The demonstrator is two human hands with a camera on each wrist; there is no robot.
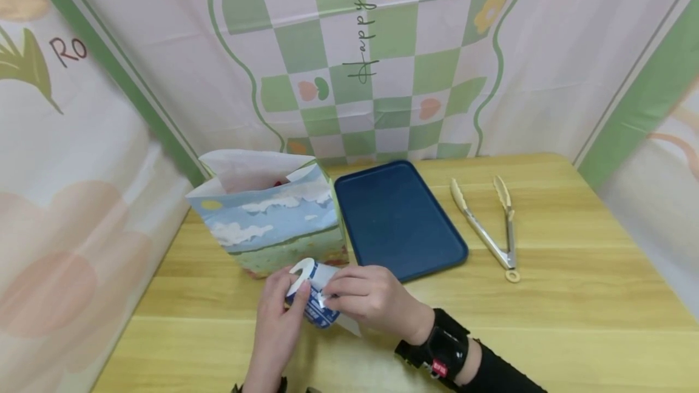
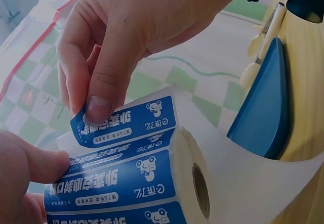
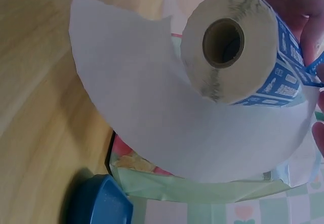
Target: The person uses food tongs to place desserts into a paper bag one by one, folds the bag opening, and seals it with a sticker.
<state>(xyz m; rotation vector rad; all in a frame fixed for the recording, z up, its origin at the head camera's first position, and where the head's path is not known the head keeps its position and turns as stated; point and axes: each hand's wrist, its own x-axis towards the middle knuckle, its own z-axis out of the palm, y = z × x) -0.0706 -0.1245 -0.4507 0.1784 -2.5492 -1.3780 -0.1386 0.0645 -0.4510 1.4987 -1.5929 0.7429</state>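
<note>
A roll of blue printed stickers (image 1: 315,311) is held in my left hand (image 1: 275,314), over the table's front part. In the left wrist view, my left thumb (image 2: 33,158) presses the printed side of the roll. My right hand (image 1: 377,296) pinches one end of a blue sticker (image 2: 139,118), which stands partly lifted from its backing. A long white backing strip (image 3: 126,82) hangs in a wide curve from the roll in the right wrist view. There the roll's cardboard core faces the camera.
Just behind the hands stands an open paper bag (image 1: 278,217) with a sky and meadow print, something red showing inside. Right of it lies a dark blue tray (image 1: 398,217). Farther right, metal tongs (image 1: 486,241) with cream tips lie spread on the wooden table (image 1: 573,296).
</note>
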